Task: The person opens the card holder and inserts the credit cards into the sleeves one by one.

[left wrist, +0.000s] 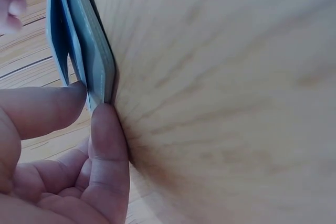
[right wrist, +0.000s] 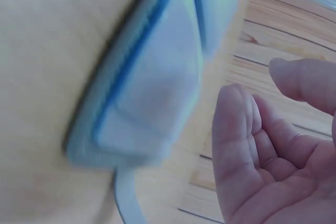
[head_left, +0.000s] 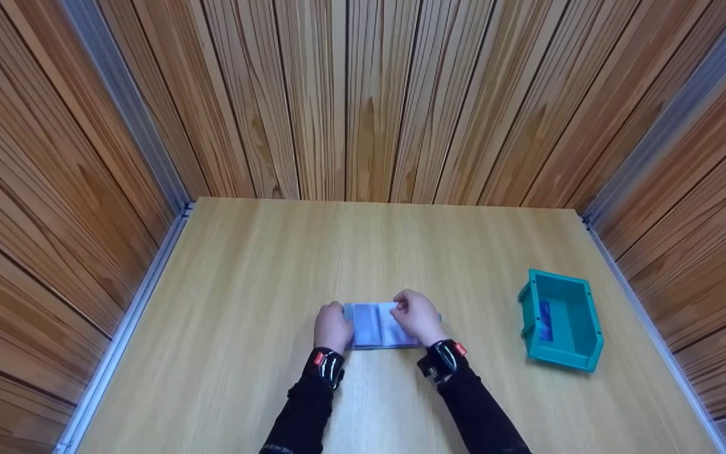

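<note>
A blue wallet-like folder (head_left: 367, 326) lies spread on the table, with a pale inner surface on its right half. My left hand (head_left: 333, 328) pinches its left edge; in the left wrist view the thumb and a finger (left wrist: 109, 145) hold the corner of the layered blue cover (left wrist: 94, 51). Above the right half is my right hand (head_left: 418, 316). The right wrist view shows this hand (right wrist: 273, 156) beside the folder (right wrist: 152, 93), thumb and fingertips apart, nothing between them. A strap-like strip (right wrist: 128, 198) extends from the folder's end.
A teal bin (head_left: 568, 360) stands at the right of the table (head_left: 243, 265), with a dark blue item (head_left: 546, 320) inside it. Wooden plank walls (head_left: 369, 113) rise behind and at both sides, with metal rails (head_left: 130, 315) along the table's side edges.
</note>
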Tool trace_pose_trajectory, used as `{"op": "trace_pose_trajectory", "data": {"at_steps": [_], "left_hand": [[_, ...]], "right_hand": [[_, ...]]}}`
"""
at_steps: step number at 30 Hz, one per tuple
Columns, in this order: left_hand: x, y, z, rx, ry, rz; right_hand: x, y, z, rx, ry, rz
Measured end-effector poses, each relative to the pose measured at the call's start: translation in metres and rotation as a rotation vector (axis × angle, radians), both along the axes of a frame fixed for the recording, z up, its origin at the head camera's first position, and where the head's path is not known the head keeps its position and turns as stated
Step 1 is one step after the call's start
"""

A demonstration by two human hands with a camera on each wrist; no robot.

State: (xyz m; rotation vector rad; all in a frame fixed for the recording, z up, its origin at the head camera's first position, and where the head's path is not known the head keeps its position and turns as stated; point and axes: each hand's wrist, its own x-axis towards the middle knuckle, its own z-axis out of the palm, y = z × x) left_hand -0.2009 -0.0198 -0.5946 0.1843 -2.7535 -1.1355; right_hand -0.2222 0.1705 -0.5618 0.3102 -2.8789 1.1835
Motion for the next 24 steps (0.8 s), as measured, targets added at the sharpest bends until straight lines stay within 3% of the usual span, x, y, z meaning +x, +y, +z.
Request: {"op": "trace_pose_trajectory", "data": {"at_steps": [7, 18, 24], "left_hand": [[0.0, 0.0, 0.0, -0.008, -0.007, 0.002], [0.001, 0.0, 0.001, 0.004, -0.028, 0.01], [-0.001, 0.0, 0.002, 0.0, -0.038, 0.006]], "right_hand": [[-0.001, 0.025, 0.01, -0.051, 0.013, -0.063], [-0.003, 0.069, 0.029, -0.047, -0.092, -0.182], [-0.002, 0.098, 0.039, -0.035, -0.077, -0.207]]}}
